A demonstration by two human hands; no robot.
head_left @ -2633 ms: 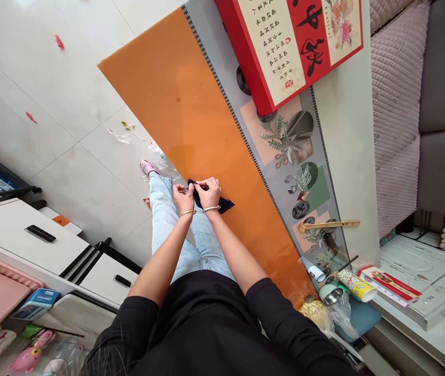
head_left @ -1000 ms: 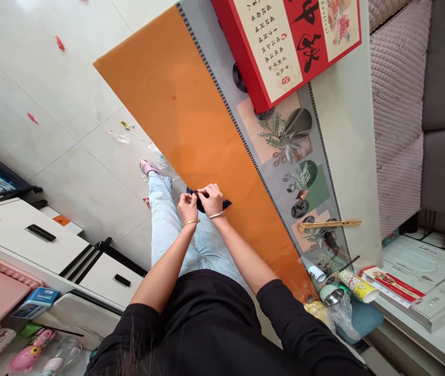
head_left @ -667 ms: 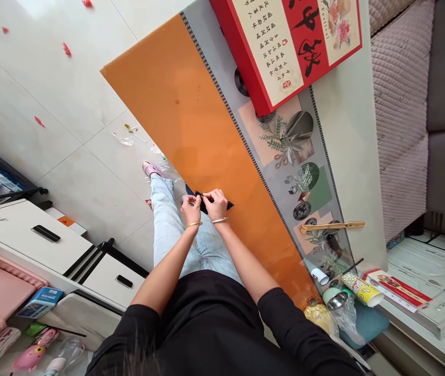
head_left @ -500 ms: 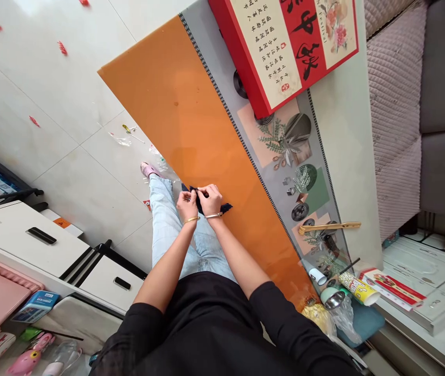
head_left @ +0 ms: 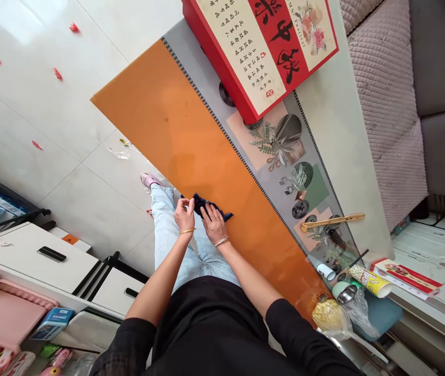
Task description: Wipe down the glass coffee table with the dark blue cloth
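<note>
A dark blue piece of cloth (head_left: 202,204) with ragged edges lies across the near edge of the orange tabletop, just above my lap. My right hand (head_left: 213,222) rests on it, palm down, with the fingers stretched out over the fabric. At the cloth's left end is my left hand (head_left: 184,213), its thumb and forefinger pressed together in a pinch. Whatever sits between those fingertips is too small to make out. Part of the cloth is hidden beneath the right hand and behind the left.
On the table (head_left: 140,99) stand a large red gift box (head_left: 245,57), a wooden brush-like tool (head_left: 334,222), a paper cup (head_left: 326,271) and a yellow popcorn cup (head_left: 371,281). White drawers (head_left: 30,256) are at left. Red scraps (head_left: 57,73) litter the floor.
Both hands were pinching the cloth close together. The right hand has since opened and flattened onto it, and the cloth lies more spread out. The view has shifted slightly.
</note>
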